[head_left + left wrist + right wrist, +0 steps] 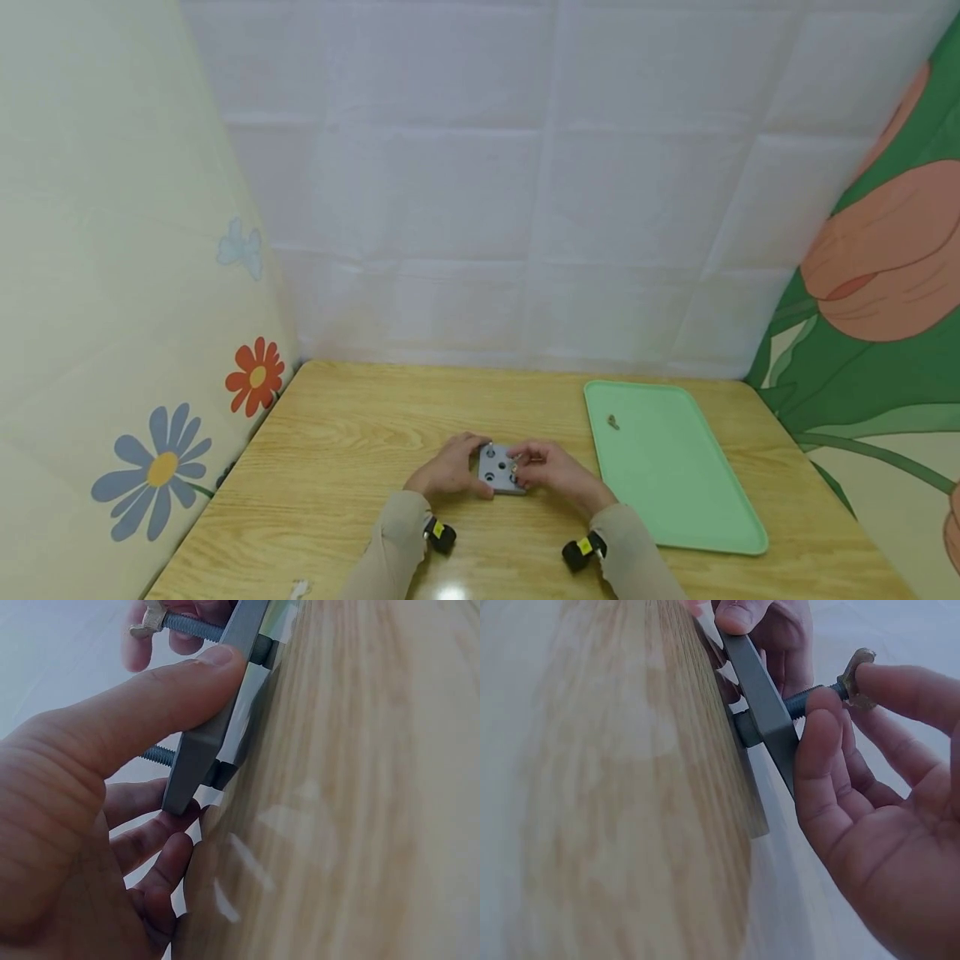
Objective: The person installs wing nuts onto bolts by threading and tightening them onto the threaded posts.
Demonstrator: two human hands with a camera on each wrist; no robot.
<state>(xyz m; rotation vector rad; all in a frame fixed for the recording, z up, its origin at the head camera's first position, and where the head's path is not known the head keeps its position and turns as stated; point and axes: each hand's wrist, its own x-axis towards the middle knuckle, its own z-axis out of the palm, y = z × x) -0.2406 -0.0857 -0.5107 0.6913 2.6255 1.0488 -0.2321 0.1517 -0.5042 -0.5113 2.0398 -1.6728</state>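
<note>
A grey metal plate with several holes is held a little over the wooden table, in front of the person. My left hand grips it by the left edge, thumb along the near side and fingers behind. Threaded bolts stand through the plate; one bolt shows beside the left fingers, its dark head on the table side. At the right side, my right hand pinches a brass-coloured wing nut at the end of another bolt. Its thumb lies beside that bolt's thread.
A light green tray lies to the right of the hands. Near its far left corner sits a small brownish metal piece. A small whitish scrap is at the table's near left. Cloth backdrops stand behind and at both sides.
</note>
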